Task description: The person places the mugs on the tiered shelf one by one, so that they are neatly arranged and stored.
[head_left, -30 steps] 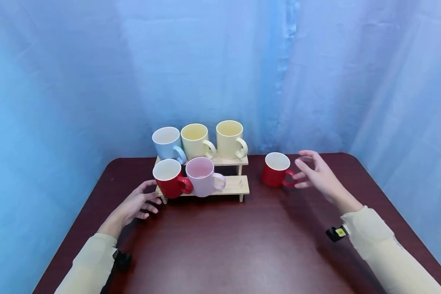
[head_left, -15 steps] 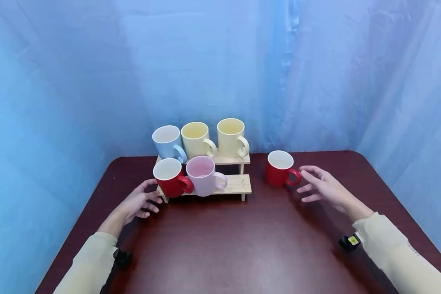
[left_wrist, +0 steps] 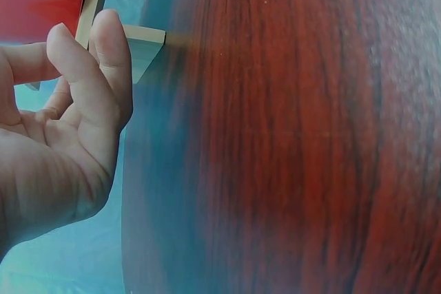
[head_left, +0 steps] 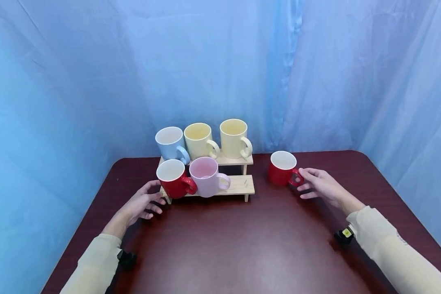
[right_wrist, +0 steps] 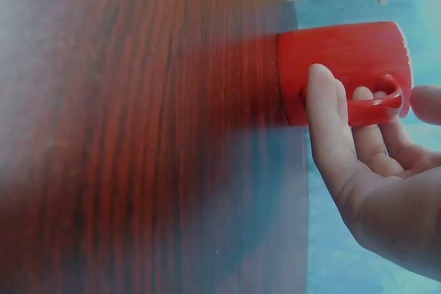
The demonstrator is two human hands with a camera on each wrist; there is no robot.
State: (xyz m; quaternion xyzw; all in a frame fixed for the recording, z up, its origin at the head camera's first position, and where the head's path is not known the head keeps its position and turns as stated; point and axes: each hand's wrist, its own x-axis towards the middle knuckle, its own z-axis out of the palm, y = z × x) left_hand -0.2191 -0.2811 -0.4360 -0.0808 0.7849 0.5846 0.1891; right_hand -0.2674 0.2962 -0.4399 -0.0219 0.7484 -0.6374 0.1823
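Observation:
My right hand (head_left: pixel 321 188) is at the handle of a red mug (head_left: pixel 277 174) with a white inside, upright on the table right of the rack. In the right wrist view, fingers (right_wrist: pixel 368 144) reach behind the mug's handle (right_wrist: pixel 375 110), and the thumb tip is close to its upper end. My left hand (head_left: pixel 137 206) stays beside the left end of a two-step wooden rack (head_left: pixel 240 185), fingers loosely bent, close to another red mug (head_left: pixel 172 185). That mug stands on the lower step next to a pink mug (head_left: pixel 206 181).
On the upper step stand a light blue mug (head_left: pixel 170 147) and two pale yellow mugs, one in the middle (head_left: pixel 198 143) and one at the right (head_left: pixel 233 141). Blue curtains (head_left: pixel 206 61) hang behind the dark wooden table (head_left: pixel 235 245).
My right hand has come down and in to the handle of the red mug on the table. The left hand holds its place by the rack, and the head view has shifted slightly.

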